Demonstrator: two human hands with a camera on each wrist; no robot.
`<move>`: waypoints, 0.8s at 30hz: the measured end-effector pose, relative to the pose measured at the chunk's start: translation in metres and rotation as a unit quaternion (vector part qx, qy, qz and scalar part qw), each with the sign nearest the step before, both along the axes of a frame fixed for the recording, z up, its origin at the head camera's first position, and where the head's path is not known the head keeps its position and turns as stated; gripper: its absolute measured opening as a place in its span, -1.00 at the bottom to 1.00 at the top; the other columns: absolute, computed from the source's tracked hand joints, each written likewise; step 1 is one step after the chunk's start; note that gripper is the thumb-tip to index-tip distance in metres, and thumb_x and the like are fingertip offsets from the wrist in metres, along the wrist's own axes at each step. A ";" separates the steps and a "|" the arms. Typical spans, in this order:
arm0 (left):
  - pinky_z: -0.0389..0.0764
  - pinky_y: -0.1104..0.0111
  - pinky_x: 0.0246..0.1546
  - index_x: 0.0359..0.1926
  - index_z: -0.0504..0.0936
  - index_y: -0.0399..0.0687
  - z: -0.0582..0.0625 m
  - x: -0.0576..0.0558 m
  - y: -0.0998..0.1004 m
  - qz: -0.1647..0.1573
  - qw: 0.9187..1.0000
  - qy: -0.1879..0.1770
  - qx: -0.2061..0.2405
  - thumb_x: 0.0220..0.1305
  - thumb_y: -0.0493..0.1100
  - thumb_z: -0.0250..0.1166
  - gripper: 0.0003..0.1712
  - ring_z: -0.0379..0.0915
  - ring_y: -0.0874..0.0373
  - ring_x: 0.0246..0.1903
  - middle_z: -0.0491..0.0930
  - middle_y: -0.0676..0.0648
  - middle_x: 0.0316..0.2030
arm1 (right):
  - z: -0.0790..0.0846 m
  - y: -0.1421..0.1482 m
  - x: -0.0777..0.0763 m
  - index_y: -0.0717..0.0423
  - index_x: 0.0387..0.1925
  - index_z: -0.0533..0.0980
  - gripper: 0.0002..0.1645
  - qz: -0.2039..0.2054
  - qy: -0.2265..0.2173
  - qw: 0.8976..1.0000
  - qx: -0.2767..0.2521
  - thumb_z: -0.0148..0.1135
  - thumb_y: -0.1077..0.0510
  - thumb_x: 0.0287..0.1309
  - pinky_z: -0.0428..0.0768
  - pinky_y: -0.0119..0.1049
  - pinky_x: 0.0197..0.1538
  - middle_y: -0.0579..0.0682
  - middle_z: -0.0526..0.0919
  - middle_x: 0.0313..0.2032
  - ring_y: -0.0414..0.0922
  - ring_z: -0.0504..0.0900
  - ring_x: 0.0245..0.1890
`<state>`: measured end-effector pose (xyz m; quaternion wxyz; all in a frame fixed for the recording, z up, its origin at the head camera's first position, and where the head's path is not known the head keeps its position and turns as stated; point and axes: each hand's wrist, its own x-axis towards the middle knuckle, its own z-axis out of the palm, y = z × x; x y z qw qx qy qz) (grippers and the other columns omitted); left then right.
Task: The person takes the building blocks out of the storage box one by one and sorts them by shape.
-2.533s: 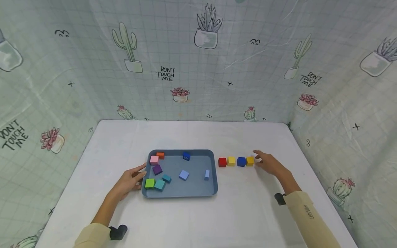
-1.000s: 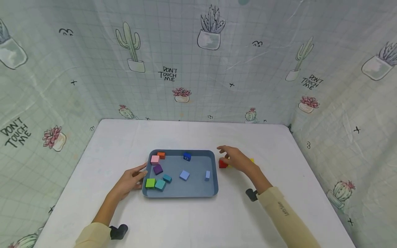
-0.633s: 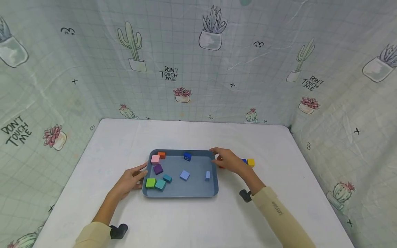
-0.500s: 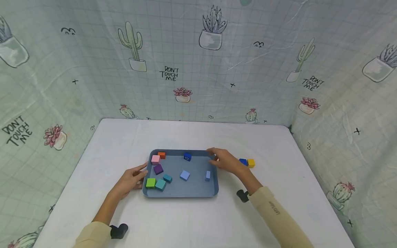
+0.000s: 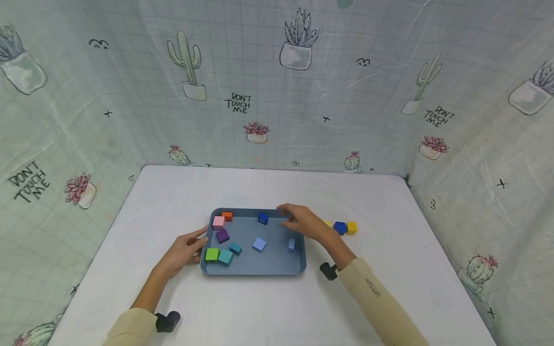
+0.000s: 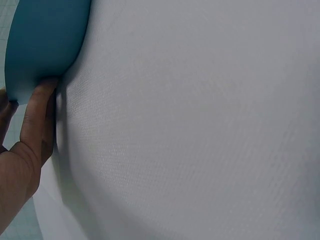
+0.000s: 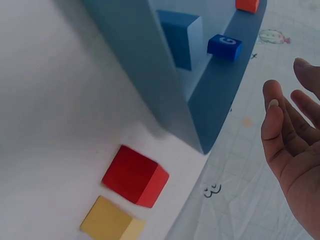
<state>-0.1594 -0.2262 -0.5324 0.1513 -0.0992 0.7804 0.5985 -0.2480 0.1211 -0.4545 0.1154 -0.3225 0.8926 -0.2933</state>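
Note:
A grey-blue tray (image 5: 253, 275) lies on the white table with several small coloured blocks in it. At its left end, my left hand (image 5: 183, 252) holds the tray's side, fingertips against the outer wall (image 6: 47, 40) and thumb at the rim. My right hand (image 5: 305, 222) hovers over the tray's back right corner, fingers loosely bent and nothing between them. Nearest its fingertips inside is a dark blue block (image 5: 262, 218) with a round white mark. A light blue block (image 5: 259, 244) and a narrow light blue block (image 5: 291, 245) lie nearer the front.
Right of the tray stands a row: a red cube (image 7: 135, 175), hidden by my hand in the head view, a yellow cube (image 7: 111, 220), a blue block (image 5: 339, 228) and another yellow cube (image 5: 351, 228). Orange, pink, purple, green and teal blocks (image 5: 225, 257) fill the tray's left side.
My right hand has moved left from beside the end yellow cube, across the row, to over the tray's corner. The left hand stays on the tray's left side; the blocks have not moved.

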 end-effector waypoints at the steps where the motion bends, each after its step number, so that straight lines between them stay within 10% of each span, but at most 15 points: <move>1: 0.62 0.30 -0.23 0.42 0.15 -0.03 0.000 0.000 0.000 0.001 1.000 0.000 0.000 0.37 -0.02 0.13 -0.32 0.43 0.03 -0.20 0.42 -0.30 0.03 | 0.000 -0.003 0.001 0.20 0.22 0.35 -0.45 0.002 0.001 1.000 0.003 0.23 0.22 0.20 0.58 -0.29 -0.13 0.16 0.55 0.02 -0.06 0.60 -0.13; 24: 0.62 0.31 -0.26 0.42 0.16 -0.01 0.003 0.001 0.002 0.003 1.000 0.004 -0.007 0.39 -0.07 0.11 -0.36 0.43 0.03 -0.22 0.42 -0.29 0.00 | -0.002 -0.038 0.010 0.14 0.26 0.33 -0.41 0.022 -0.016 1.000 0.016 0.24 0.16 0.21 0.55 -0.42 -0.14 0.09 0.55 0.04 -0.16 0.58 -0.13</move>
